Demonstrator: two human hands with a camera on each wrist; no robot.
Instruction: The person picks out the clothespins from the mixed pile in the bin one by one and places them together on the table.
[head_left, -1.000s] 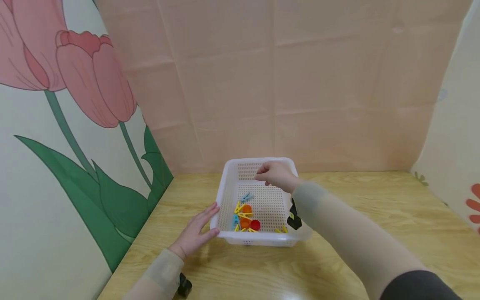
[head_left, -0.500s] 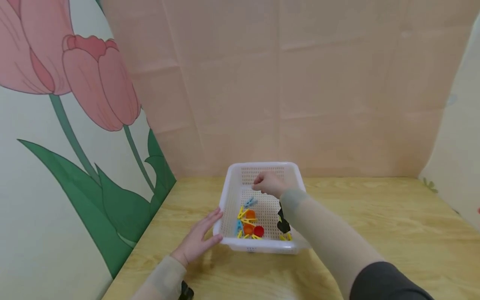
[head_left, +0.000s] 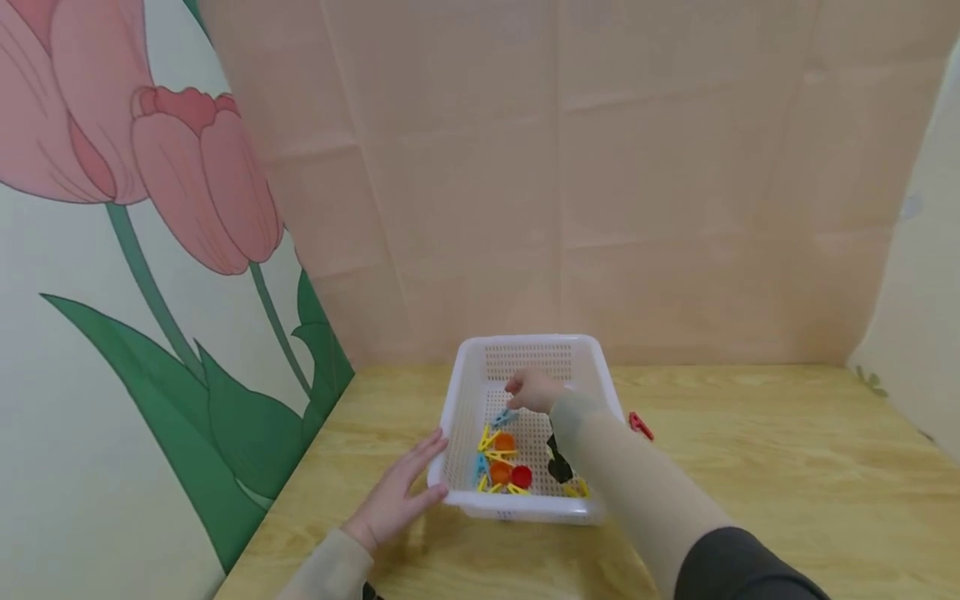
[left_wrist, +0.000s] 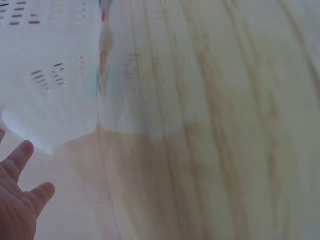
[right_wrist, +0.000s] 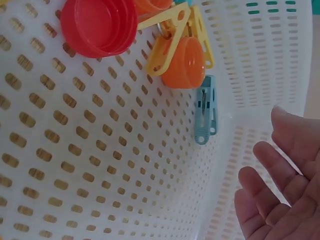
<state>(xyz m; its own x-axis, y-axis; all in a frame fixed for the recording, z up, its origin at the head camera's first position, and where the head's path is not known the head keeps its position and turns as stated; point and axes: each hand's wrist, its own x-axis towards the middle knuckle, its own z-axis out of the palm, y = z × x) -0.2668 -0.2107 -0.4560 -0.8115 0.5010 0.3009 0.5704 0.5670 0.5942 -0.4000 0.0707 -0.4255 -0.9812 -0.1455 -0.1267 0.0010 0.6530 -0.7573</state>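
Note:
A white plastic basket (head_left: 459,392) sits on the table, holding blue and yellow clothespins and orange and red bottle caps. My left hand (head_left: 401,492) lies along its left side, fingers extended against the near corner and rim. Inside the basket, my right hand (head_left: 536,392) reaches over the floor with loosely bent fingers and nothing between them. A blue clothespin (right_wrist: 206,110) lies just beyond those fingertips in the right wrist view. Beside it are an orange cap (right_wrist: 186,64) and a yellow clothespin (right_wrist: 167,45), with a red cap (right_wrist: 99,27) farther off.
Right of the basket, a red clothespin (head_left: 641,426) lies on the wooden table (head_left: 765,467). More yellow clothespins (head_left: 576,489) rest in the basket's near right corner. Brown paper (head_left: 465,183) covers the back wall, and a tulip-painted wall (head_left: 75,400) stands to the left.
My right hand has moved lower into the basket and slightly left, nearer the blue clothespin. The red clothespin now shows past the forearm. My left hand keeps its place on the rim.

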